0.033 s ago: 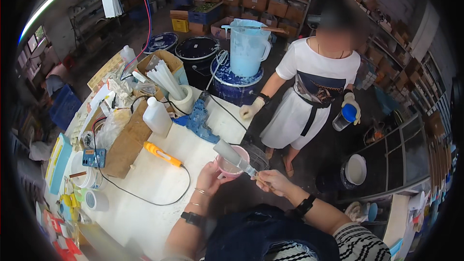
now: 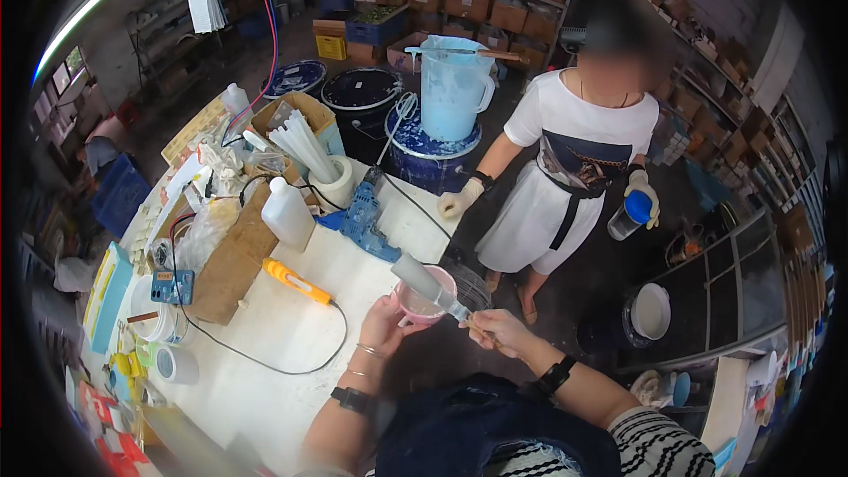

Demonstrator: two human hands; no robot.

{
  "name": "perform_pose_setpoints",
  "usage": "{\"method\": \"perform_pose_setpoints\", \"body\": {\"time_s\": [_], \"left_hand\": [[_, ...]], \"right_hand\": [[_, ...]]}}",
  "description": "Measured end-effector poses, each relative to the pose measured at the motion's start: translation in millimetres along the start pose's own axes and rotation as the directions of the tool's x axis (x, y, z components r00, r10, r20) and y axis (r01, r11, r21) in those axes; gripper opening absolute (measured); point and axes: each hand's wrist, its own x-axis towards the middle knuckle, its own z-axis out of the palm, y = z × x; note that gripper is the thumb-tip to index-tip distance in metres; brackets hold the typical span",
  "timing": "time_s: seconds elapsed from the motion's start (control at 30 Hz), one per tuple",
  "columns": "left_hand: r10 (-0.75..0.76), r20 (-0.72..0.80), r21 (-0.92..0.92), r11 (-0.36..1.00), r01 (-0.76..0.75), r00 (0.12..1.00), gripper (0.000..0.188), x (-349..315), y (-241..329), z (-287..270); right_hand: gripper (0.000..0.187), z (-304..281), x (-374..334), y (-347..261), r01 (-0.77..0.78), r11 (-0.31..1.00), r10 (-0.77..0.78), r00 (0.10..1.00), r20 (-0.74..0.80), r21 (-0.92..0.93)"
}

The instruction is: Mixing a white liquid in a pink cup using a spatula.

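A small pink cup (image 2: 447, 286) is held over the right side of the white table by my left hand (image 2: 382, 325), whose fingers are closed around its side and handle. My right hand (image 2: 500, 333) grips the handle of a putty knife (image 2: 419, 277), whose wide grey blade lies across the top of the cup. Some pale matter shows inside the cup, partly hidden by the blade. Just beyond the cup, a blue power drill (image 2: 363, 223) with a long mixing rod lies on the table.
An orange-handled tool (image 2: 297, 281) with a black cable, a white bottle (image 2: 287, 215) and a cardboard box (image 2: 231, 269) are on the table (image 2: 265, 406). A blue-stained pitcher (image 2: 455, 93) stands on a drum beyond. A co-worker (image 2: 574, 150) stands opposite, holding a blue-lidded jar (image 2: 629, 215).
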Motion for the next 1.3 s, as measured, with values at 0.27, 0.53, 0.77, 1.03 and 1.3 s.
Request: {"method": "perform_pose_setpoints", "body": {"time_s": [0.27,0.53,0.77,1.03,1.3], "left_hand": [[0.041,-0.037,0.047,0.998,-0.039,0.998,0.046,4.0,-23.8,38.4],[0.02,-0.079,-0.112,0.993,-0.029,0.997,0.024,14.9,-55.8,50.3],[0.15,-0.017,0.332,0.933,-0.136,0.989,0.032,12.7,-58.5,69.7],[0.241,0.101,0.421,0.869,-0.261,0.965,0.035,3.7,-58.7,79.9],[0.137,0.148,0.505,0.841,-0.194,0.979,0.059,1.3,-45.7,65.3]], "right_hand": [[0.039,-49.5,-49.5,-18.9,-0.089,0.967,0.057,0.989,-0.135,-0.237],[0.034,-96.7,-139.8,-69.6,-0.246,0.893,0.163,0.957,-0.238,-0.377],[0.025,-101.2,-148.7,-86.4,0.073,0.625,-0.39,0.892,-0.23,-0.777],[0.03,-97.0,-105.4,-74.0,0.055,0.8,-0.267,0.924,-0.273,-0.597],[0.03,-78.3,-104.1,-93.6,-0.101,0.914,0.062,0.992,-0.111,-0.394]]}}
